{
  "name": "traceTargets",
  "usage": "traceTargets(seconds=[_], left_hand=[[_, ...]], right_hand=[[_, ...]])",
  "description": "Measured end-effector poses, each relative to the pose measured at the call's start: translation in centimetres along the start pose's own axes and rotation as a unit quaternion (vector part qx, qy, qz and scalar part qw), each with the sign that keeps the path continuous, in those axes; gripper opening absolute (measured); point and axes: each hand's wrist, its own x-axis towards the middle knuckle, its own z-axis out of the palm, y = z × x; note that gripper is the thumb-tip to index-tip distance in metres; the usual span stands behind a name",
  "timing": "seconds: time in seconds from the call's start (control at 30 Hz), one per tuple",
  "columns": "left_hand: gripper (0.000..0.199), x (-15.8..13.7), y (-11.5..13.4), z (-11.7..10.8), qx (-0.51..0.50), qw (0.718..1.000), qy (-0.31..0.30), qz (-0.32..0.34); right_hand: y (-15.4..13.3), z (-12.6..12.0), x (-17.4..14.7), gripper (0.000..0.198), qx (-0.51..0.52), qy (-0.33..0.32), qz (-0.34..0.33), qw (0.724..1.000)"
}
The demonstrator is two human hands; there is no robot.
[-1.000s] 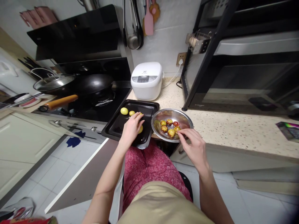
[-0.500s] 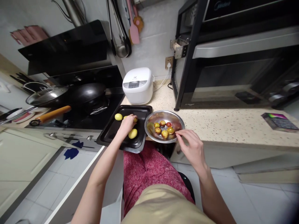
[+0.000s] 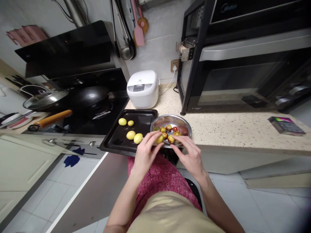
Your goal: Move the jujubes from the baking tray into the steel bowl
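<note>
My left hand (image 3: pixel 147 152) is closed, thumb and fingertips pinching a yellow-green oval fruit (image 3: pixel 159 139) over the near left rim of a steel bowl (image 3: pixel 183 121). Inside the bowl lie several smaller fruits (image 3: pixel 168 128), mottled yellow and red-brown like jujubes. At the bowl's near right edge, my right hand (image 3: pixel 190 155) has thumb and fingers parted, the tips beside one mottled fruit (image 3: pixel 171 139); nothing is plainly gripped in it. To the left, a black baking tray (image 3: pixel 116 139) carries several yellow-green fruits (image 3: pixel 131 135) of different sizes, lying apart or close together.
A white rice cooker (image 3: pixel 142 89) stands behind the tray. On the left, a stove holds a black wok (image 3: pixel 89 97) and a lidded pan with an orange handle (image 3: pixel 54 119). An oven (image 3: pixel 233 81) and a small box (image 3: pixel 286 125) are to the right on the speckled counter.
My left hand has moved right from the tray to the bowl, carrying a yellow-green fruit. My right hand has shifted left over the bowl's near edge, its fingers now wider apart.
</note>
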Motion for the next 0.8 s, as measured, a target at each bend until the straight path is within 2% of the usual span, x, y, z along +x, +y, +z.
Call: traceTargets(seconds=[0.17, 0.33, 0.43, 0.63, 0.8], left_hand=[[0.042, -2.3, 0.9, 2.1, -0.035, 0.999, 0.004, 0.032], [0.047, -3.3, 0.6, 2.9, -0.031, 0.997, 0.045, 0.051], [0.046, -3.5, 0.5, 3.1, -0.039, 0.997, 0.047, 0.042], [0.045, -3.4, -0.8, 3.2, -0.011, 0.999, 0.030, 0.035], [0.039, -3.3, -2.2, 3.3, 0.022, 0.999, 0.016, 0.046]], right_hand=[[-1.2, 0.8, -0.3, 0.030, 0.026, -0.016, 0.005, 1.000], [-1.9, 1.4, -0.7, 0.025, 0.037, -0.030, 0.048, 0.998], [-1.8, 1.6, -0.6, 0.024, 0.042, -0.036, 0.060, 0.997], [0.1, 0.7, 0.9, 0.026, -0.010, 0.003, 0.077, 0.997], [2.3, 0.1, 2.4, 0.027, -0.063, -0.032, 0.067, 0.995]])
